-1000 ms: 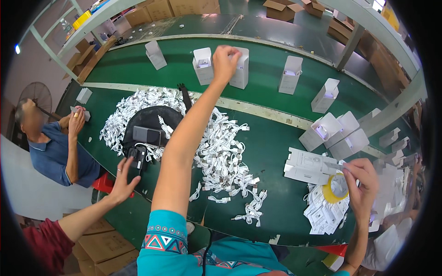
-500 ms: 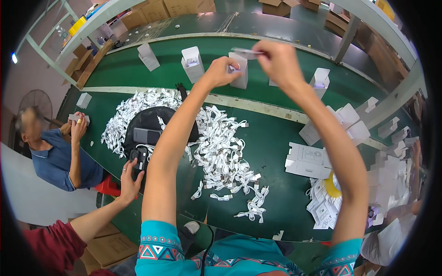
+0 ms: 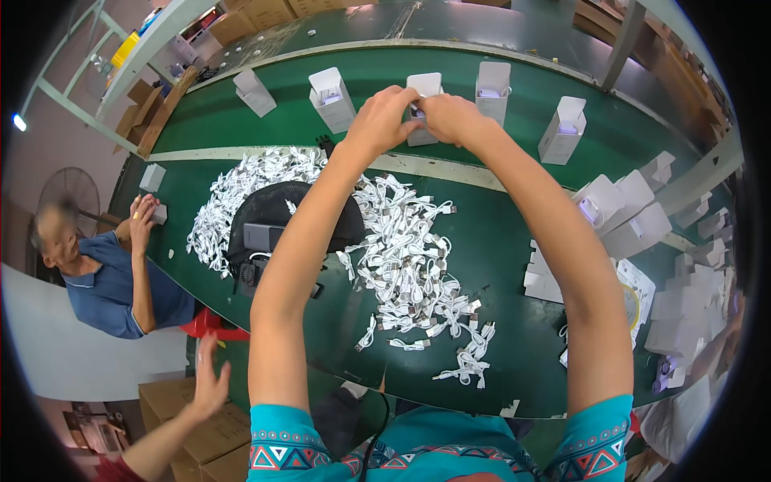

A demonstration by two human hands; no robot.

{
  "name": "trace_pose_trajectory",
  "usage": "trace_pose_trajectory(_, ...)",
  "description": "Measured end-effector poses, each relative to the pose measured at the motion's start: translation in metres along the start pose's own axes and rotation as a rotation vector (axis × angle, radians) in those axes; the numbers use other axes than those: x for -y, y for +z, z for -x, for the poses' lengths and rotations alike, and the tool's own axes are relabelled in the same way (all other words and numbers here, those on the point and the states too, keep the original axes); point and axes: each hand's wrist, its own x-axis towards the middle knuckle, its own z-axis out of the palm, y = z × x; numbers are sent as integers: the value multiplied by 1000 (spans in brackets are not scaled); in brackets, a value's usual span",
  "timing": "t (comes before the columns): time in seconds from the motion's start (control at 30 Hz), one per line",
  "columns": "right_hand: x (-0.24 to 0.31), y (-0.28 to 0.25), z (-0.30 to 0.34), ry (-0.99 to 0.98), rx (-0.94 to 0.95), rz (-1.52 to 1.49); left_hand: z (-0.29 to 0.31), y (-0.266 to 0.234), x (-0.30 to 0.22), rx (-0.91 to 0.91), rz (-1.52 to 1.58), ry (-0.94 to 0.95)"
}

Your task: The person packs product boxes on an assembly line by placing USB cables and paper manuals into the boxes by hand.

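Observation:
On the green belt ahead, a white carton (image 3: 424,82) stands upright with its lid flap raised. My left hand (image 3: 381,120) is at its left side, fingers curled at the opening and thumb against the carton. My right hand (image 3: 456,119) bends over the opening from the right, its fingertips pressed together at the mouth. Whatever those fingertips hold is hidden. Something pale purple shows inside the carton. Nearer to me lies a pile of coiled white USB cables (image 3: 401,269), below and between my forearms.
More open cartons (image 3: 331,100) stand along the belt on both sides. A black bag (image 3: 341,213) lies among the cables. Opened cartons (image 3: 634,213) and printed papers (image 3: 638,281) crowd the right. A co-worker (image 3: 112,273) sits at left; another person's hand (image 3: 210,377) reaches in below.
My right hand has come down and left to the carton with the thin white piece, which is now hidden. The other person's hand has left the black device by the bag.

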Motion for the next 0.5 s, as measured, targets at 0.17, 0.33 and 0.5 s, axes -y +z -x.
trace_pose_trajectory(0.17, 6, -20, 39, -255, -324, 213, 0, 1, 9, 162, -191, -202)
trace_pose_trajectory(0.33, 5, -68, 215, -288, -146, -357, -11, 9, 22, 213, -186, -245)
trace_pose_trajectory(0.5, 9, -93, 397, -397, 473, -1371, 8, -5, 16, 92, -262, -108)
